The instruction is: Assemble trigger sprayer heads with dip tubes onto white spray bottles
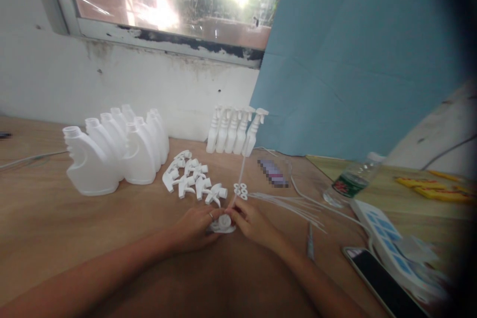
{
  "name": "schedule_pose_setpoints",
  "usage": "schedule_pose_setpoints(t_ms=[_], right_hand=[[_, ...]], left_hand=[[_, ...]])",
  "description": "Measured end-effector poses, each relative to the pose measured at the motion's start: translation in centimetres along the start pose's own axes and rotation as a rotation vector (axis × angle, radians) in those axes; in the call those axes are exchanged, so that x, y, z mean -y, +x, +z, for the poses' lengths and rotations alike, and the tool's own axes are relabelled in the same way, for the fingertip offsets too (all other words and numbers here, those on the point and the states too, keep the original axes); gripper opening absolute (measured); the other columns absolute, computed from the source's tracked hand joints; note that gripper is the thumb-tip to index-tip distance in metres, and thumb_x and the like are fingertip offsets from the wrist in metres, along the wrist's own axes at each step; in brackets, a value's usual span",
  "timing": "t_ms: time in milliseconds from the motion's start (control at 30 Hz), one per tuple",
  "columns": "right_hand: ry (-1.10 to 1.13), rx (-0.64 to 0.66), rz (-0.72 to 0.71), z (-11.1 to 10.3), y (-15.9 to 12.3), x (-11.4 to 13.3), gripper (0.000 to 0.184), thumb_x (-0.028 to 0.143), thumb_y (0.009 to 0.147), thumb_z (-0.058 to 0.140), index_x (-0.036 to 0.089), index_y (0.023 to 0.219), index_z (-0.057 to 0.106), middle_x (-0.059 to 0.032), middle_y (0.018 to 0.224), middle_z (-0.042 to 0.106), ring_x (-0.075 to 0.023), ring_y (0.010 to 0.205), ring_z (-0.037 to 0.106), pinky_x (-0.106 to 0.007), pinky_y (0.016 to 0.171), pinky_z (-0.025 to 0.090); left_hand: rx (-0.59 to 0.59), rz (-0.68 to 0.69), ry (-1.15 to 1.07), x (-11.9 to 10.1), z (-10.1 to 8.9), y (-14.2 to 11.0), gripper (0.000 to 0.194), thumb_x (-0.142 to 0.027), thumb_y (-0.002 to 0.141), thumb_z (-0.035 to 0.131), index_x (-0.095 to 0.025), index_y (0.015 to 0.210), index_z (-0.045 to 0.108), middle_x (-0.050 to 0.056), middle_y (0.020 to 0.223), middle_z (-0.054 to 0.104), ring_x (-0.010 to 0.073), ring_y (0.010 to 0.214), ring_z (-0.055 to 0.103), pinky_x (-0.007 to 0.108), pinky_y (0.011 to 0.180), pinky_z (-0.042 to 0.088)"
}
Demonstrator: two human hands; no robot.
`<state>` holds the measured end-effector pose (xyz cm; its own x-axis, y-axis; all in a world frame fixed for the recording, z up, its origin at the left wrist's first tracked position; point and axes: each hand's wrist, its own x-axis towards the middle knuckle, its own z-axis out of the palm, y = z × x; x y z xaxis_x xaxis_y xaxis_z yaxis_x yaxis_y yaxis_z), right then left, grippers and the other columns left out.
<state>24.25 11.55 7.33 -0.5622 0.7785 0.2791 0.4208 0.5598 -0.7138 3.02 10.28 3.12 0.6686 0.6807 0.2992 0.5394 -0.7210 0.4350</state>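
Pinching the tube between closed fingertips, the right hand met the round white piece gripped in the left's curled fingers; lining them up called for steadiness. Sprayers lay beyond on the wooden table, beneath a bright window.

Both forearms angle inward, left fingers nearly meeting right fingers.

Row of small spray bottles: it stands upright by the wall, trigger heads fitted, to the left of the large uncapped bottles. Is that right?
No, the side is wrong: the head view shows the row of small spray bottles to the right of the large uncapped bottles. It does stand upright by the wall, trigger heads fitted.
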Motion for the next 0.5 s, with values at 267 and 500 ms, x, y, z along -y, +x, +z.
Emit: schedule_pose_setpoints(t_ms=[267,500], right_hand=[[-0.193,-0.044,-0.094,0.43,-0.27,0.0,0.017,0.027,0.094,0.048,0.021,0.079,0.051,-0.0013,0.069,0.06,-0.0164,0.064,0.058,-0.026,0.06,0.042],[-0.237,-0.061,-0.182,0.94,-0.53,-0.41,0.014,0.024,0.093,0.047,0.023,0.079,0.05,-0.0028,0.069,0.061,-0.0183,0.064,0.059,-0.028,0.061,0.043]], left_hand=[[-0.014,-0.002,0.02,0.04,0.06,0.14,0.046,-0.027,0.083,0.058,-0.025,0.127,0.044,0.006,0.113,0.062,0.0227,0.101,0.059,0.032,0.085,0.045],[-0.02,0.008,0.021,0.66,0.9,-0.05,0.053,-0.027,0.082,0.059,-0.025,0.132,0.04,0.007,0.116,0.061,0.0233,0.103,0.058,0.033,0.086,0.045]])
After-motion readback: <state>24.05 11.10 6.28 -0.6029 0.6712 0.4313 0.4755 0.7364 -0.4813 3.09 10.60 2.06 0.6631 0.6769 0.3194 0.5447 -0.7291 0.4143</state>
